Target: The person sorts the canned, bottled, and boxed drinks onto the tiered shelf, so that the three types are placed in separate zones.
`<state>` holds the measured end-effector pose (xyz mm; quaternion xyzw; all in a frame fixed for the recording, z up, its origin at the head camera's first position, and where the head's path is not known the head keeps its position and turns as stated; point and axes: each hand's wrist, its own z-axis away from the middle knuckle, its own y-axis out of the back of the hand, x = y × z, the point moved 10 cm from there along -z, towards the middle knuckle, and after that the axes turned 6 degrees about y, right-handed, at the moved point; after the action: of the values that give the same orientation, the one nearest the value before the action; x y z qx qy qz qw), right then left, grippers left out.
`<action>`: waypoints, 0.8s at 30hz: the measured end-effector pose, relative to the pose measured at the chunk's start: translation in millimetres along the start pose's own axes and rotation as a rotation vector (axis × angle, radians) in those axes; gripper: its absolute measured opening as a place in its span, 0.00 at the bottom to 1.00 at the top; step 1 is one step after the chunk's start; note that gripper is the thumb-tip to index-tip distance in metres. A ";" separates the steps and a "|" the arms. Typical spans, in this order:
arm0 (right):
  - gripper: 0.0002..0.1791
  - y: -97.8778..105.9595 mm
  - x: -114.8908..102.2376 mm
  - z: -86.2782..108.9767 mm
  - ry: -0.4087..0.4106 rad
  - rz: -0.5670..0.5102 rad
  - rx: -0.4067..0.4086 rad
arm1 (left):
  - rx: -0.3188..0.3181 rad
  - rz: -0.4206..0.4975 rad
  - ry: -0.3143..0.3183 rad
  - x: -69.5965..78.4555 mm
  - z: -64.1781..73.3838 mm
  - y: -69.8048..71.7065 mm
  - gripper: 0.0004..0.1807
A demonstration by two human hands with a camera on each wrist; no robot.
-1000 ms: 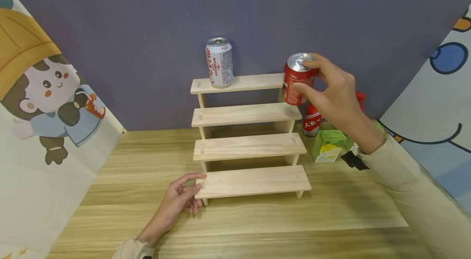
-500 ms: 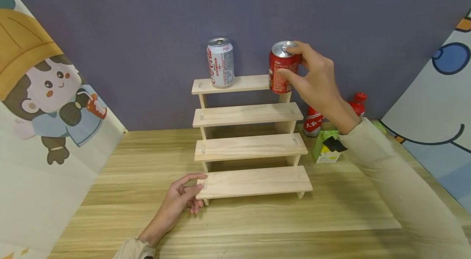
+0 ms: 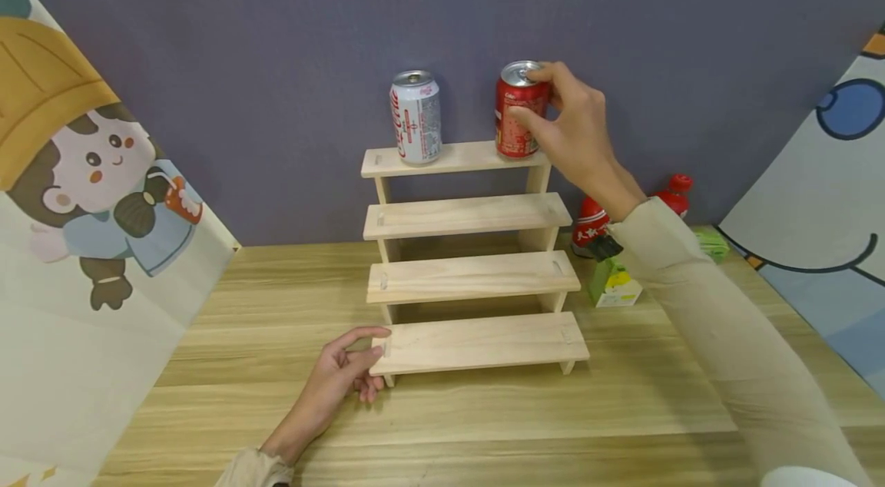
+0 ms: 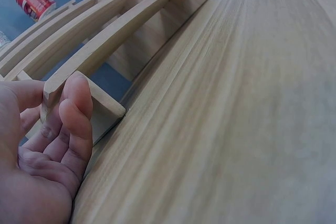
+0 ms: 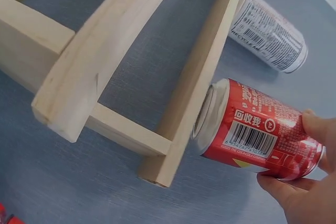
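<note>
My right hand [image 3: 577, 126] grips a red Coca-Cola can [image 3: 515, 130] upright at the right part of the top step of a wooden stepped display shelf [image 3: 477, 341]. The right wrist view has the can's base [image 5: 205, 119] at the top board, touching it or very nearly. A white-and-silver Coca-Cola can [image 3: 417, 118] stands to its left on the same board, a gap between them. My left hand [image 3: 339, 372] pinches the left end of the lowest step; the left wrist view shows the fingers [image 4: 76, 124] at that board's corner.
Right of the shelf, partly behind my right arm, are red bottles [image 3: 591, 222], a green-and-white carton [image 3: 615, 287] and a green packet [image 3: 710, 243]. A dark wall [image 3: 297, 87] rises close behind the shelf; printed panels [image 3: 104, 187] flank the wooden tabletop [image 3: 276, 303].
My right hand has carried the red can left and back, from beside the shelf's right end to the top step. My left hand has kept its hold on the lowest step.
</note>
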<state>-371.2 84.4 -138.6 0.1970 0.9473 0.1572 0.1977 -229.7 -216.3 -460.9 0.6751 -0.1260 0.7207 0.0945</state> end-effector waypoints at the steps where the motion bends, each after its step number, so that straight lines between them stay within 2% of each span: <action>1: 0.24 -0.6 2.3 -0.8 -0.005 0.005 0.005 | 0.002 -0.001 0.002 -0.4 -0.1 0.0 0.22; 11: 0.24 -6.2 25.8 -3.9 -0.113 0.027 0.021 | 0.003 -0.007 -0.002 -0.5 0.2 0.0 0.21; 18: 0.28 -12.2 38.9 -0.5 -0.211 0.070 -0.020 | 0.014 -0.015 -0.002 1.6 0.5 0.5 0.21; 24: 0.31 -18.0 45.4 8.0 -0.204 0.047 -0.018 | 0.018 -0.007 -0.001 0.4 0.2 0.7 0.21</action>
<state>-411.6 90.1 -166.6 0.2322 0.9159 0.1496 0.2912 -229.8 -217.0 -460.5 0.6766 -0.1171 0.7213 0.0910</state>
